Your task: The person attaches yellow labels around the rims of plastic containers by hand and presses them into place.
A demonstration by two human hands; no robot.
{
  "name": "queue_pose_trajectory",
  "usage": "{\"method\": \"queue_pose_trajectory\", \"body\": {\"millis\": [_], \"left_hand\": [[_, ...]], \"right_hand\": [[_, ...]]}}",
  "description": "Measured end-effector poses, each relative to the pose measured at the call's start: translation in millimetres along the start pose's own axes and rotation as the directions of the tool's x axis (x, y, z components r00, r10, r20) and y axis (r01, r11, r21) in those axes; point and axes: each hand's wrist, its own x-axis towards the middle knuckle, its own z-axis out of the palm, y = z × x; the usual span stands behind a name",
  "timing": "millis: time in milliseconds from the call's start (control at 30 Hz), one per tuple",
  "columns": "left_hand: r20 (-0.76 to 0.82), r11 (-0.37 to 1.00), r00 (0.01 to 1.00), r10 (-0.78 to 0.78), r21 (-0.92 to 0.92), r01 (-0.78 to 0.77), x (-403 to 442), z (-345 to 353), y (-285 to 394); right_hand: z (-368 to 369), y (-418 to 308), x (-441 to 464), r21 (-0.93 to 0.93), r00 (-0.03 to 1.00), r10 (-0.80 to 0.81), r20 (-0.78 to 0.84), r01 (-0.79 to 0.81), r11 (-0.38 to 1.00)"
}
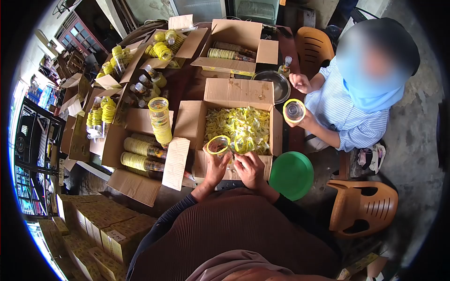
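My left hand (214,167) is wrapped round a clear plastic cup (218,146) with a yellow rim, its mouth facing up. Close beside it, my right hand (250,169) has its fingers closed at a clear, yellow-rimmed piece (243,145) that looks like another cup; its lower part is hidden. Both hands are over the near edge of an open cardboard box (239,91) filled with small yellow-and-clear packets (236,122). A tall stack of yellow-rimmed cups (160,122) stands to the left of this box.
Another person (347,103) sits at the right, holding a yellow-rimmed cup (294,111). A green round lid or basin (291,175) and a dark metal bowl (273,85) flank the packet box. Boxes of stacked cups (140,154) lie left; an orange chair (363,208) stands right.
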Motion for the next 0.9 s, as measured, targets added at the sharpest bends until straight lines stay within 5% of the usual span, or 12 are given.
{"method": "queue_pose_trajectory", "body": {"millis": [267,500,567,667,900], "left_hand": [[-0.120,0.992,0.990,0.072,0.110,-0.059,-3.5,7.6,-1.4],[-0.130,0.985,0.989,0.066,0.165,-0.044,-4.0,13.7,-6.4],[-0.062,0.997,0.995,0.072,0.035,-0.070,-9.0,15.5,-17.8],[-0.046,0.992,0.993,0.111,0.056,-0.109,-9.4,18.9,-14.8],[-0.127,0.988,0.988,0.084,0.143,-0.066,-0.2,11.9,-0.5]], "right_hand": [[3.1,-3.0,7.6,-0.051,0.999,0.006,-0.035,-0.008,0.999],[5.2,-6.8,14.8,-0.016,0.988,0.155,-0.019,-0.155,0.988],[7.3,-2.1,15.6,-0.021,0.985,0.172,-0.013,-0.172,0.985],[8.2,8.2,16.5,0.124,0.949,0.314,0.003,-0.312,0.942],[-2.4,-5.6,10.1,0.107,0.969,0.246,0.019,-0.247,0.963]]}}
